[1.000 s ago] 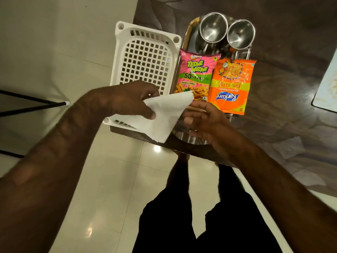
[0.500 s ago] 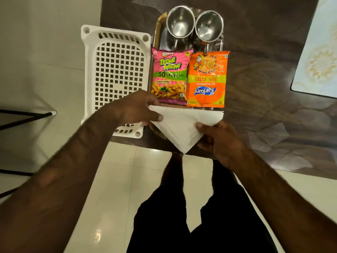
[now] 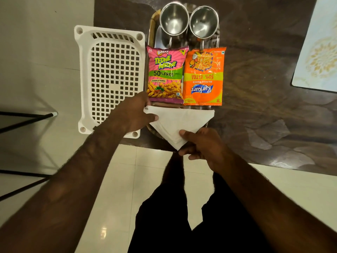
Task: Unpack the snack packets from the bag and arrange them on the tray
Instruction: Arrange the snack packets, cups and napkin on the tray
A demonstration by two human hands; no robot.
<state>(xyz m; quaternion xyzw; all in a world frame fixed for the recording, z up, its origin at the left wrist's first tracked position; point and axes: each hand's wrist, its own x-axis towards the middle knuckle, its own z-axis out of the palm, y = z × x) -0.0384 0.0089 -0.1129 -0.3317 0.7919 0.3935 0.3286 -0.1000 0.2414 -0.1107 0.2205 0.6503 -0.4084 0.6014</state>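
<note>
A pink Bingo snack packet [image 3: 165, 75] and an orange Kurkure packet [image 3: 204, 77] lie side by side on a steel tray [image 3: 152, 28]. Just below them a white sheet folded into a triangle [image 3: 179, 123] rests over the tray's near end. My left hand [image 3: 135, 114] pinches its left corner. My right hand [image 3: 204, 145] grips its lower point, thumb on top. Two steel cups [image 3: 174, 20] stand at the tray's far end.
A white perforated plastic basket [image 3: 111, 73] lies left of the tray, overhanging the dark table's [image 3: 264, 88] left edge. A pale placemat [image 3: 321, 52] sits at the far right. Black metal legs [image 3: 27, 119] stand on the floor to the left.
The folded white sheet has come down from my hands' raised hold and now lies flat at the tray's near end. Both hands still grip it.
</note>
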